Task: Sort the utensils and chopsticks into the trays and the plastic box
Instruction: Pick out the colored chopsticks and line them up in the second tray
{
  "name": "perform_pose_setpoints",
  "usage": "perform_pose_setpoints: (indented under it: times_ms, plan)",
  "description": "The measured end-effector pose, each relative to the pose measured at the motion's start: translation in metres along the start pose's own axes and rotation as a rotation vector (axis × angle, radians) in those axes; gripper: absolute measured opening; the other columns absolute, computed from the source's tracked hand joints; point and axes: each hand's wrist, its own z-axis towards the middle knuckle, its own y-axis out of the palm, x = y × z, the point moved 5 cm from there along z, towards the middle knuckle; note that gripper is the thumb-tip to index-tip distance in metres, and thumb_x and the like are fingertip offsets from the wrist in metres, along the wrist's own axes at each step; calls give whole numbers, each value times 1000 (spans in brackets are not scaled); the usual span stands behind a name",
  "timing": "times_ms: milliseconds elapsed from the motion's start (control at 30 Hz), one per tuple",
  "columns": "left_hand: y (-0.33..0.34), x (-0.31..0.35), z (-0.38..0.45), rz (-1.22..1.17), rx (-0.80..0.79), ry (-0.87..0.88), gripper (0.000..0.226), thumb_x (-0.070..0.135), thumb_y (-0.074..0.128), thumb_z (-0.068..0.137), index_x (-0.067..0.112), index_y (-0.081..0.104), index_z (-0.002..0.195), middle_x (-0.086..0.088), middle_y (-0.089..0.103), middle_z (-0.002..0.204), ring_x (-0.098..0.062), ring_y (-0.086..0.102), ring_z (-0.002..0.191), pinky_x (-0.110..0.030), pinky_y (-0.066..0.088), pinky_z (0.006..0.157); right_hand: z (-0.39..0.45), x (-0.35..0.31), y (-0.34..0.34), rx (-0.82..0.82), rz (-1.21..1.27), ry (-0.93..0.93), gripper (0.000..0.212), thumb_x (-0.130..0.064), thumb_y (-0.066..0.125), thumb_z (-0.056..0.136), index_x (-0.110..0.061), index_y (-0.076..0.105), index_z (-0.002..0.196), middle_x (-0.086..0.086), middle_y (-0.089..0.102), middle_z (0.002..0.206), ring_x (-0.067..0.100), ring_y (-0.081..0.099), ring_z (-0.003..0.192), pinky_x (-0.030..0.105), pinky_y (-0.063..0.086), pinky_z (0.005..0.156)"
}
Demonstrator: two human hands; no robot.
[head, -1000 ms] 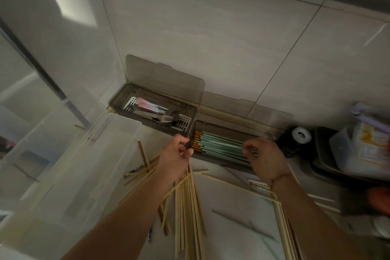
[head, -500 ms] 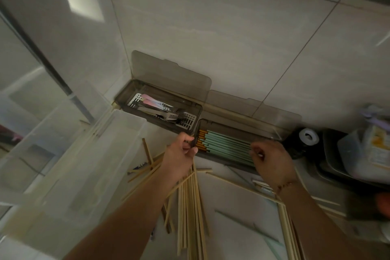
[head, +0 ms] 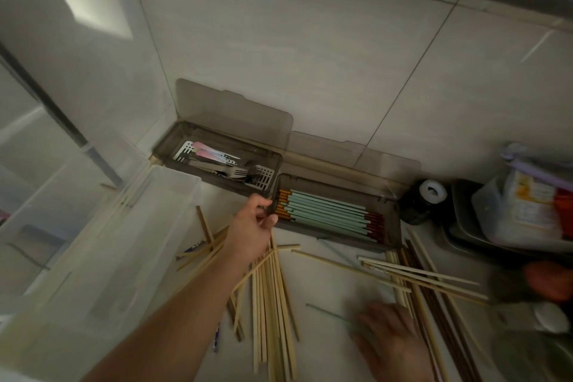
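Head view: the left hand (head: 254,226) is pinching the near-left corner of the chopstick tray (head: 391,228), bracing it. The right hand (head: 389,339), blurred, grip unreadable, is hovering over loose chopsticks (head: 269,304) on the worktop (head: 325,282); gathering matching pairs, tips aligned, should help.

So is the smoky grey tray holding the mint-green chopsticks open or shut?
Open: the smoky grey tray has its hinged lid raised against the wall tiles, and the mint-green chopsticks lie exposed inside.

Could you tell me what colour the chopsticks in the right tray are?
Mint green, gold and dark red ends; head view.
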Motion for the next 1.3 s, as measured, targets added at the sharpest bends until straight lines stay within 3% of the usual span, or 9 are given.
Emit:
perform_pose_setpoints:
  times_ms: [200,333,467,600,667,800,1033,1133,1300]
  plan:
    - [1,0,0,6,-15,-7,27,22,61,92,43,46,99,19,59,93,-1,57,88,-13,37,63,6,-24,-21,82,12,54,59,-49,25,97,-25,75,76,-6,72,92,25,63,89,31,55,70]
    - [1,-2,2,2,-21,-11,27,22,61,92,42,46,101,17,59,96,-5,59,93,-18,42,69,34,-25,-40,75,114,100,14,-20,63,82,-26,73,89,-7,69,81,18,68,66,23,52,52]
    - [1,-3,2,-8,-35,-13,26,23,61,92,42,46,102,17,59,96,-6,59,96,-19,44,73,79,-14,-54,91,235,99,30,6,66,81,-16,71,100,0,69,98,17,66,85,23,52,76]
    - [1,-3,1,-29,-41,-27,25,23,61,92,42,47,103,19,58,93,-2,58,95,-17,42,71,138,-5,-60,104,223,77,18,2,64,85,-10,72,96,8,68,97,25,64,87,29,50,80]
    - [0,-2,1,-42,-47,-38,26,23,61,92,42,47,103,19,59,94,0,57,94,-14,40,66,167,-3,-52,22,203,118,15,-6,66,86,-16,72,95,5,69,97,25,63,90,34,53,79]
    - [1,-3,1,-60,-45,-44,28,23,61,92,45,47,99,18,60,95,2,56,96,-17,43,68,205,3,-24,-238,103,191,16,-15,61,88,-31,62,82,-7,64,88,19,62,86,26,48,70]
    - [1,-7,4,-32,-36,-47,28,22,62,91,44,49,103,19,60,97,2,57,96,-21,47,75,207,11,1,-334,74,159,14,-13,63,86,-24,70,92,-2,69,102,19,63,94,33,53,82]
    - [0,-6,3,-33,-24,-47,29,23,63,90,46,48,100,21,60,95,5,56,94,-19,45,70,201,11,-7,-242,74,72,8,-16,66,85,-19,70,90,1,68,97,22,58,96,34,51,80]
    - [0,-3,2,-30,-37,-47,29,23,62,91,47,46,97,21,58,93,2,57,92,-17,42,67,142,14,-47,182,175,53,7,-11,70,81,-18,68,82,-2,65,86,14,53,83,26,47,72]
